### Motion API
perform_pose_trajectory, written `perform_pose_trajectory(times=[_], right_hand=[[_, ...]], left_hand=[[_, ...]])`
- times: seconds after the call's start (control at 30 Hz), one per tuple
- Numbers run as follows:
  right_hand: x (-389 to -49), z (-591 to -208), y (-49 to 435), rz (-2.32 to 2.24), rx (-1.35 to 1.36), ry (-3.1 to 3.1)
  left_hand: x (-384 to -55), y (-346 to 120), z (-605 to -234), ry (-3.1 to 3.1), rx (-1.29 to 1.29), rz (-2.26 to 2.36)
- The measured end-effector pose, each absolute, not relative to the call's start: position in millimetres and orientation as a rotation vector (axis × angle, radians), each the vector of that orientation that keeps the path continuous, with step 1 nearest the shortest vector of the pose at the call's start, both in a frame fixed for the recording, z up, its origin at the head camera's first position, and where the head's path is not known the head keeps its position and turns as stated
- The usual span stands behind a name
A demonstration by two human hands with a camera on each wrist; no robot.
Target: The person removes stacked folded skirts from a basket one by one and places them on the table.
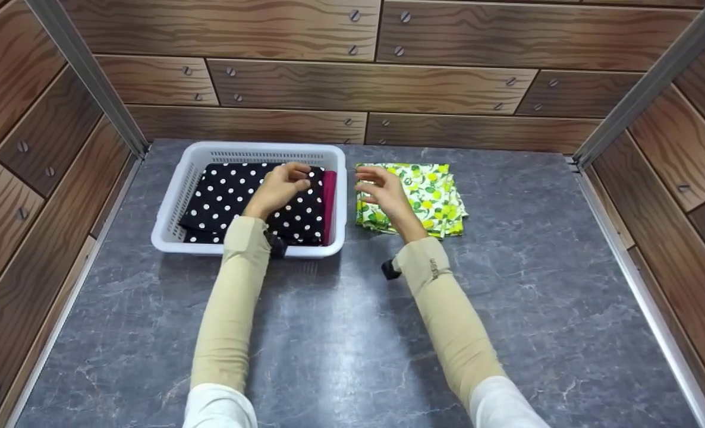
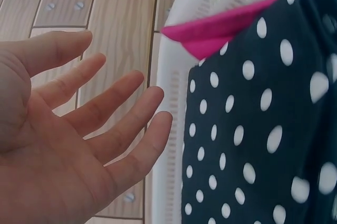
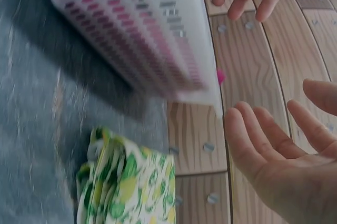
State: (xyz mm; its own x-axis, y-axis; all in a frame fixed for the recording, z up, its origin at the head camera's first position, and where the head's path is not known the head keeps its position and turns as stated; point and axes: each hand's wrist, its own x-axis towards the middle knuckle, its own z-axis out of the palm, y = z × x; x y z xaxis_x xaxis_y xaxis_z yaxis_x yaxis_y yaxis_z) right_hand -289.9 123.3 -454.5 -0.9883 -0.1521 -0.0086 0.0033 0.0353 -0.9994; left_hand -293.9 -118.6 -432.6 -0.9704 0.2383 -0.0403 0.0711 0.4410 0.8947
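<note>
A folded black cloth with white dots (image 1: 227, 193) lies in a white plastic basket (image 1: 189, 245), with a strip of magenta cloth (image 1: 329, 205) showing along its right side. My left hand (image 1: 277, 189) is above the dotted cloth, holding nothing, its fingers spread and relaxed in the left wrist view. Right of the basket, a folded cloth with a yellow and green lemon print (image 1: 436, 199) lies on the table. Over its left part is my right hand (image 1: 386, 193), also holding nothing, with loosely bent fingers pointing toward the basket.
The grey marbled table (image 1: 340, 333) is bordered by wood-patterned walls (image 1: 305, 83) at the back and both sides. Metal posts (image 1: 644, 83) stand at the back corners. Slotted basket walls (image 3: 131, 40) rise between the two cloth piles.
</note>
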Motion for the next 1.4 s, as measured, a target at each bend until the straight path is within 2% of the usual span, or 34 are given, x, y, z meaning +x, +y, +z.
perform_pose_trajectory(times=[0.47, 1.07, 1.4], right_hand=[[-286.1, -446.6, 76.7, -2.145, -0.184, 1.99], [-287.3, -444.8, 48.5, -1.747, -0.143, 2.037], [-285.5, -450.9, 30.2, -1.477, -0.271, 2.36]], left_hand=[[-287.6, -155.6, -434.8, 2.599, 0.219, 1.451], [-276.2, -212.2, -437.9, 2.729, 0.081, 1.31], [-272.8, -238.0, -445.3, 2.77, 0.051, 1.276]])
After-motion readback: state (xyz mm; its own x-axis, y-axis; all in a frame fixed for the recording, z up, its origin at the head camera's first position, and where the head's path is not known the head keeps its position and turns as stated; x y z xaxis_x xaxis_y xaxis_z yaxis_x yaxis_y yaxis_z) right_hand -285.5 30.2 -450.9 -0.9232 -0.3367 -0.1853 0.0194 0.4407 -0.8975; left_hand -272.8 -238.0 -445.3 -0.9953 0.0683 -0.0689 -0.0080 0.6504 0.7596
